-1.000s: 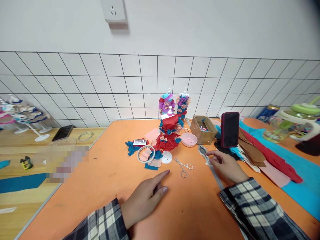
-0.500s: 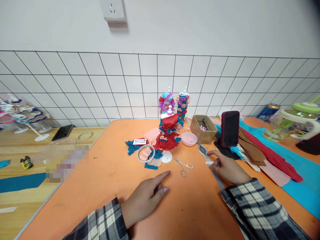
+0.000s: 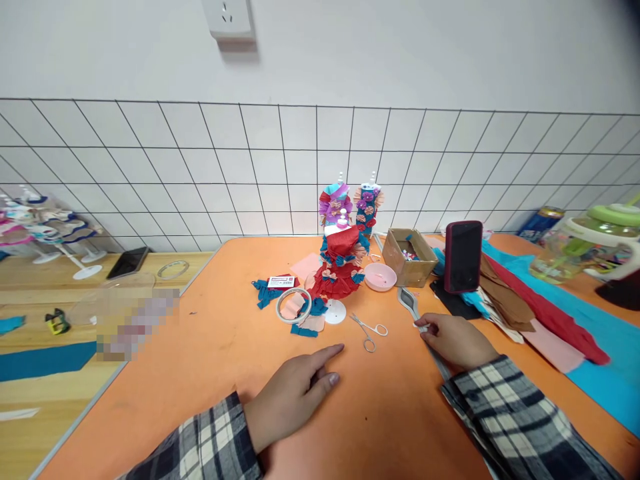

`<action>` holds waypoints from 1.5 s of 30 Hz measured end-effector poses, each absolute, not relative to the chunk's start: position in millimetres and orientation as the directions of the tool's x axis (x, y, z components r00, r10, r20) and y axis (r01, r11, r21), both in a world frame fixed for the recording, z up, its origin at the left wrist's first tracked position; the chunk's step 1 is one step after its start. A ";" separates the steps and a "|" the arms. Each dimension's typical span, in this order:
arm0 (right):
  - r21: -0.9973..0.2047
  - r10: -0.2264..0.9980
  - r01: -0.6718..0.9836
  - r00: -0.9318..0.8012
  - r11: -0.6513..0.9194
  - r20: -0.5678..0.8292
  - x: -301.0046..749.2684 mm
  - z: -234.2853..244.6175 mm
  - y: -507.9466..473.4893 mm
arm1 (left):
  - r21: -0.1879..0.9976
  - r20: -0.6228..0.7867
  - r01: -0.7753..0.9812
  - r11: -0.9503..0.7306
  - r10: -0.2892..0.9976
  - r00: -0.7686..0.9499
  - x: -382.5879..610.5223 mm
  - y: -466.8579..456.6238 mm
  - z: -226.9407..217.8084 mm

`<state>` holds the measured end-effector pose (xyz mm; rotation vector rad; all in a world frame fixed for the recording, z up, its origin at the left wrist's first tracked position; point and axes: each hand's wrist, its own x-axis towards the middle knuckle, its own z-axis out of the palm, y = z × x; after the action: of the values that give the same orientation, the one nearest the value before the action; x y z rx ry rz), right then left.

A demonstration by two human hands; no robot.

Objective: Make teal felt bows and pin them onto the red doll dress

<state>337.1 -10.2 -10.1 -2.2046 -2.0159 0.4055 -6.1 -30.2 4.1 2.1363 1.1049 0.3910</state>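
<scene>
While silver metal scissors [image 3: 365, 325] lie just beyond your spread left hand [image 3: 295, 400], a long grey strip [image 3: 438, 363] runs beneath your right hand [image 3: 456, 339]; whether pinched, I can't tell.

From your head, the camera faces forward and down over the smooth orange tabletop [image 3: 170, 380], toward the white wall with thin black grid lines [image 3: 300, 167]. Your black-and-cream plaid fabric sleeves [image 3: 215, 437] come nearest, cut by the bottom edge; the top edge crops the white plastic wall socket [image 3: 229, 19].
</scene>
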 end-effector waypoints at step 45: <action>-0.439 0.715 0.570 -0.473 0.694 0.515 232.1 5.2 -50.6 | 0.362 0.411 0.704 -0.610 0.783 0.467 -54.0 35.7 5.0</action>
<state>232.1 -50.6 5.2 -0.9773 -2.2086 0.2687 -54.0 35.7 5.0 2.5667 1.3100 0.8336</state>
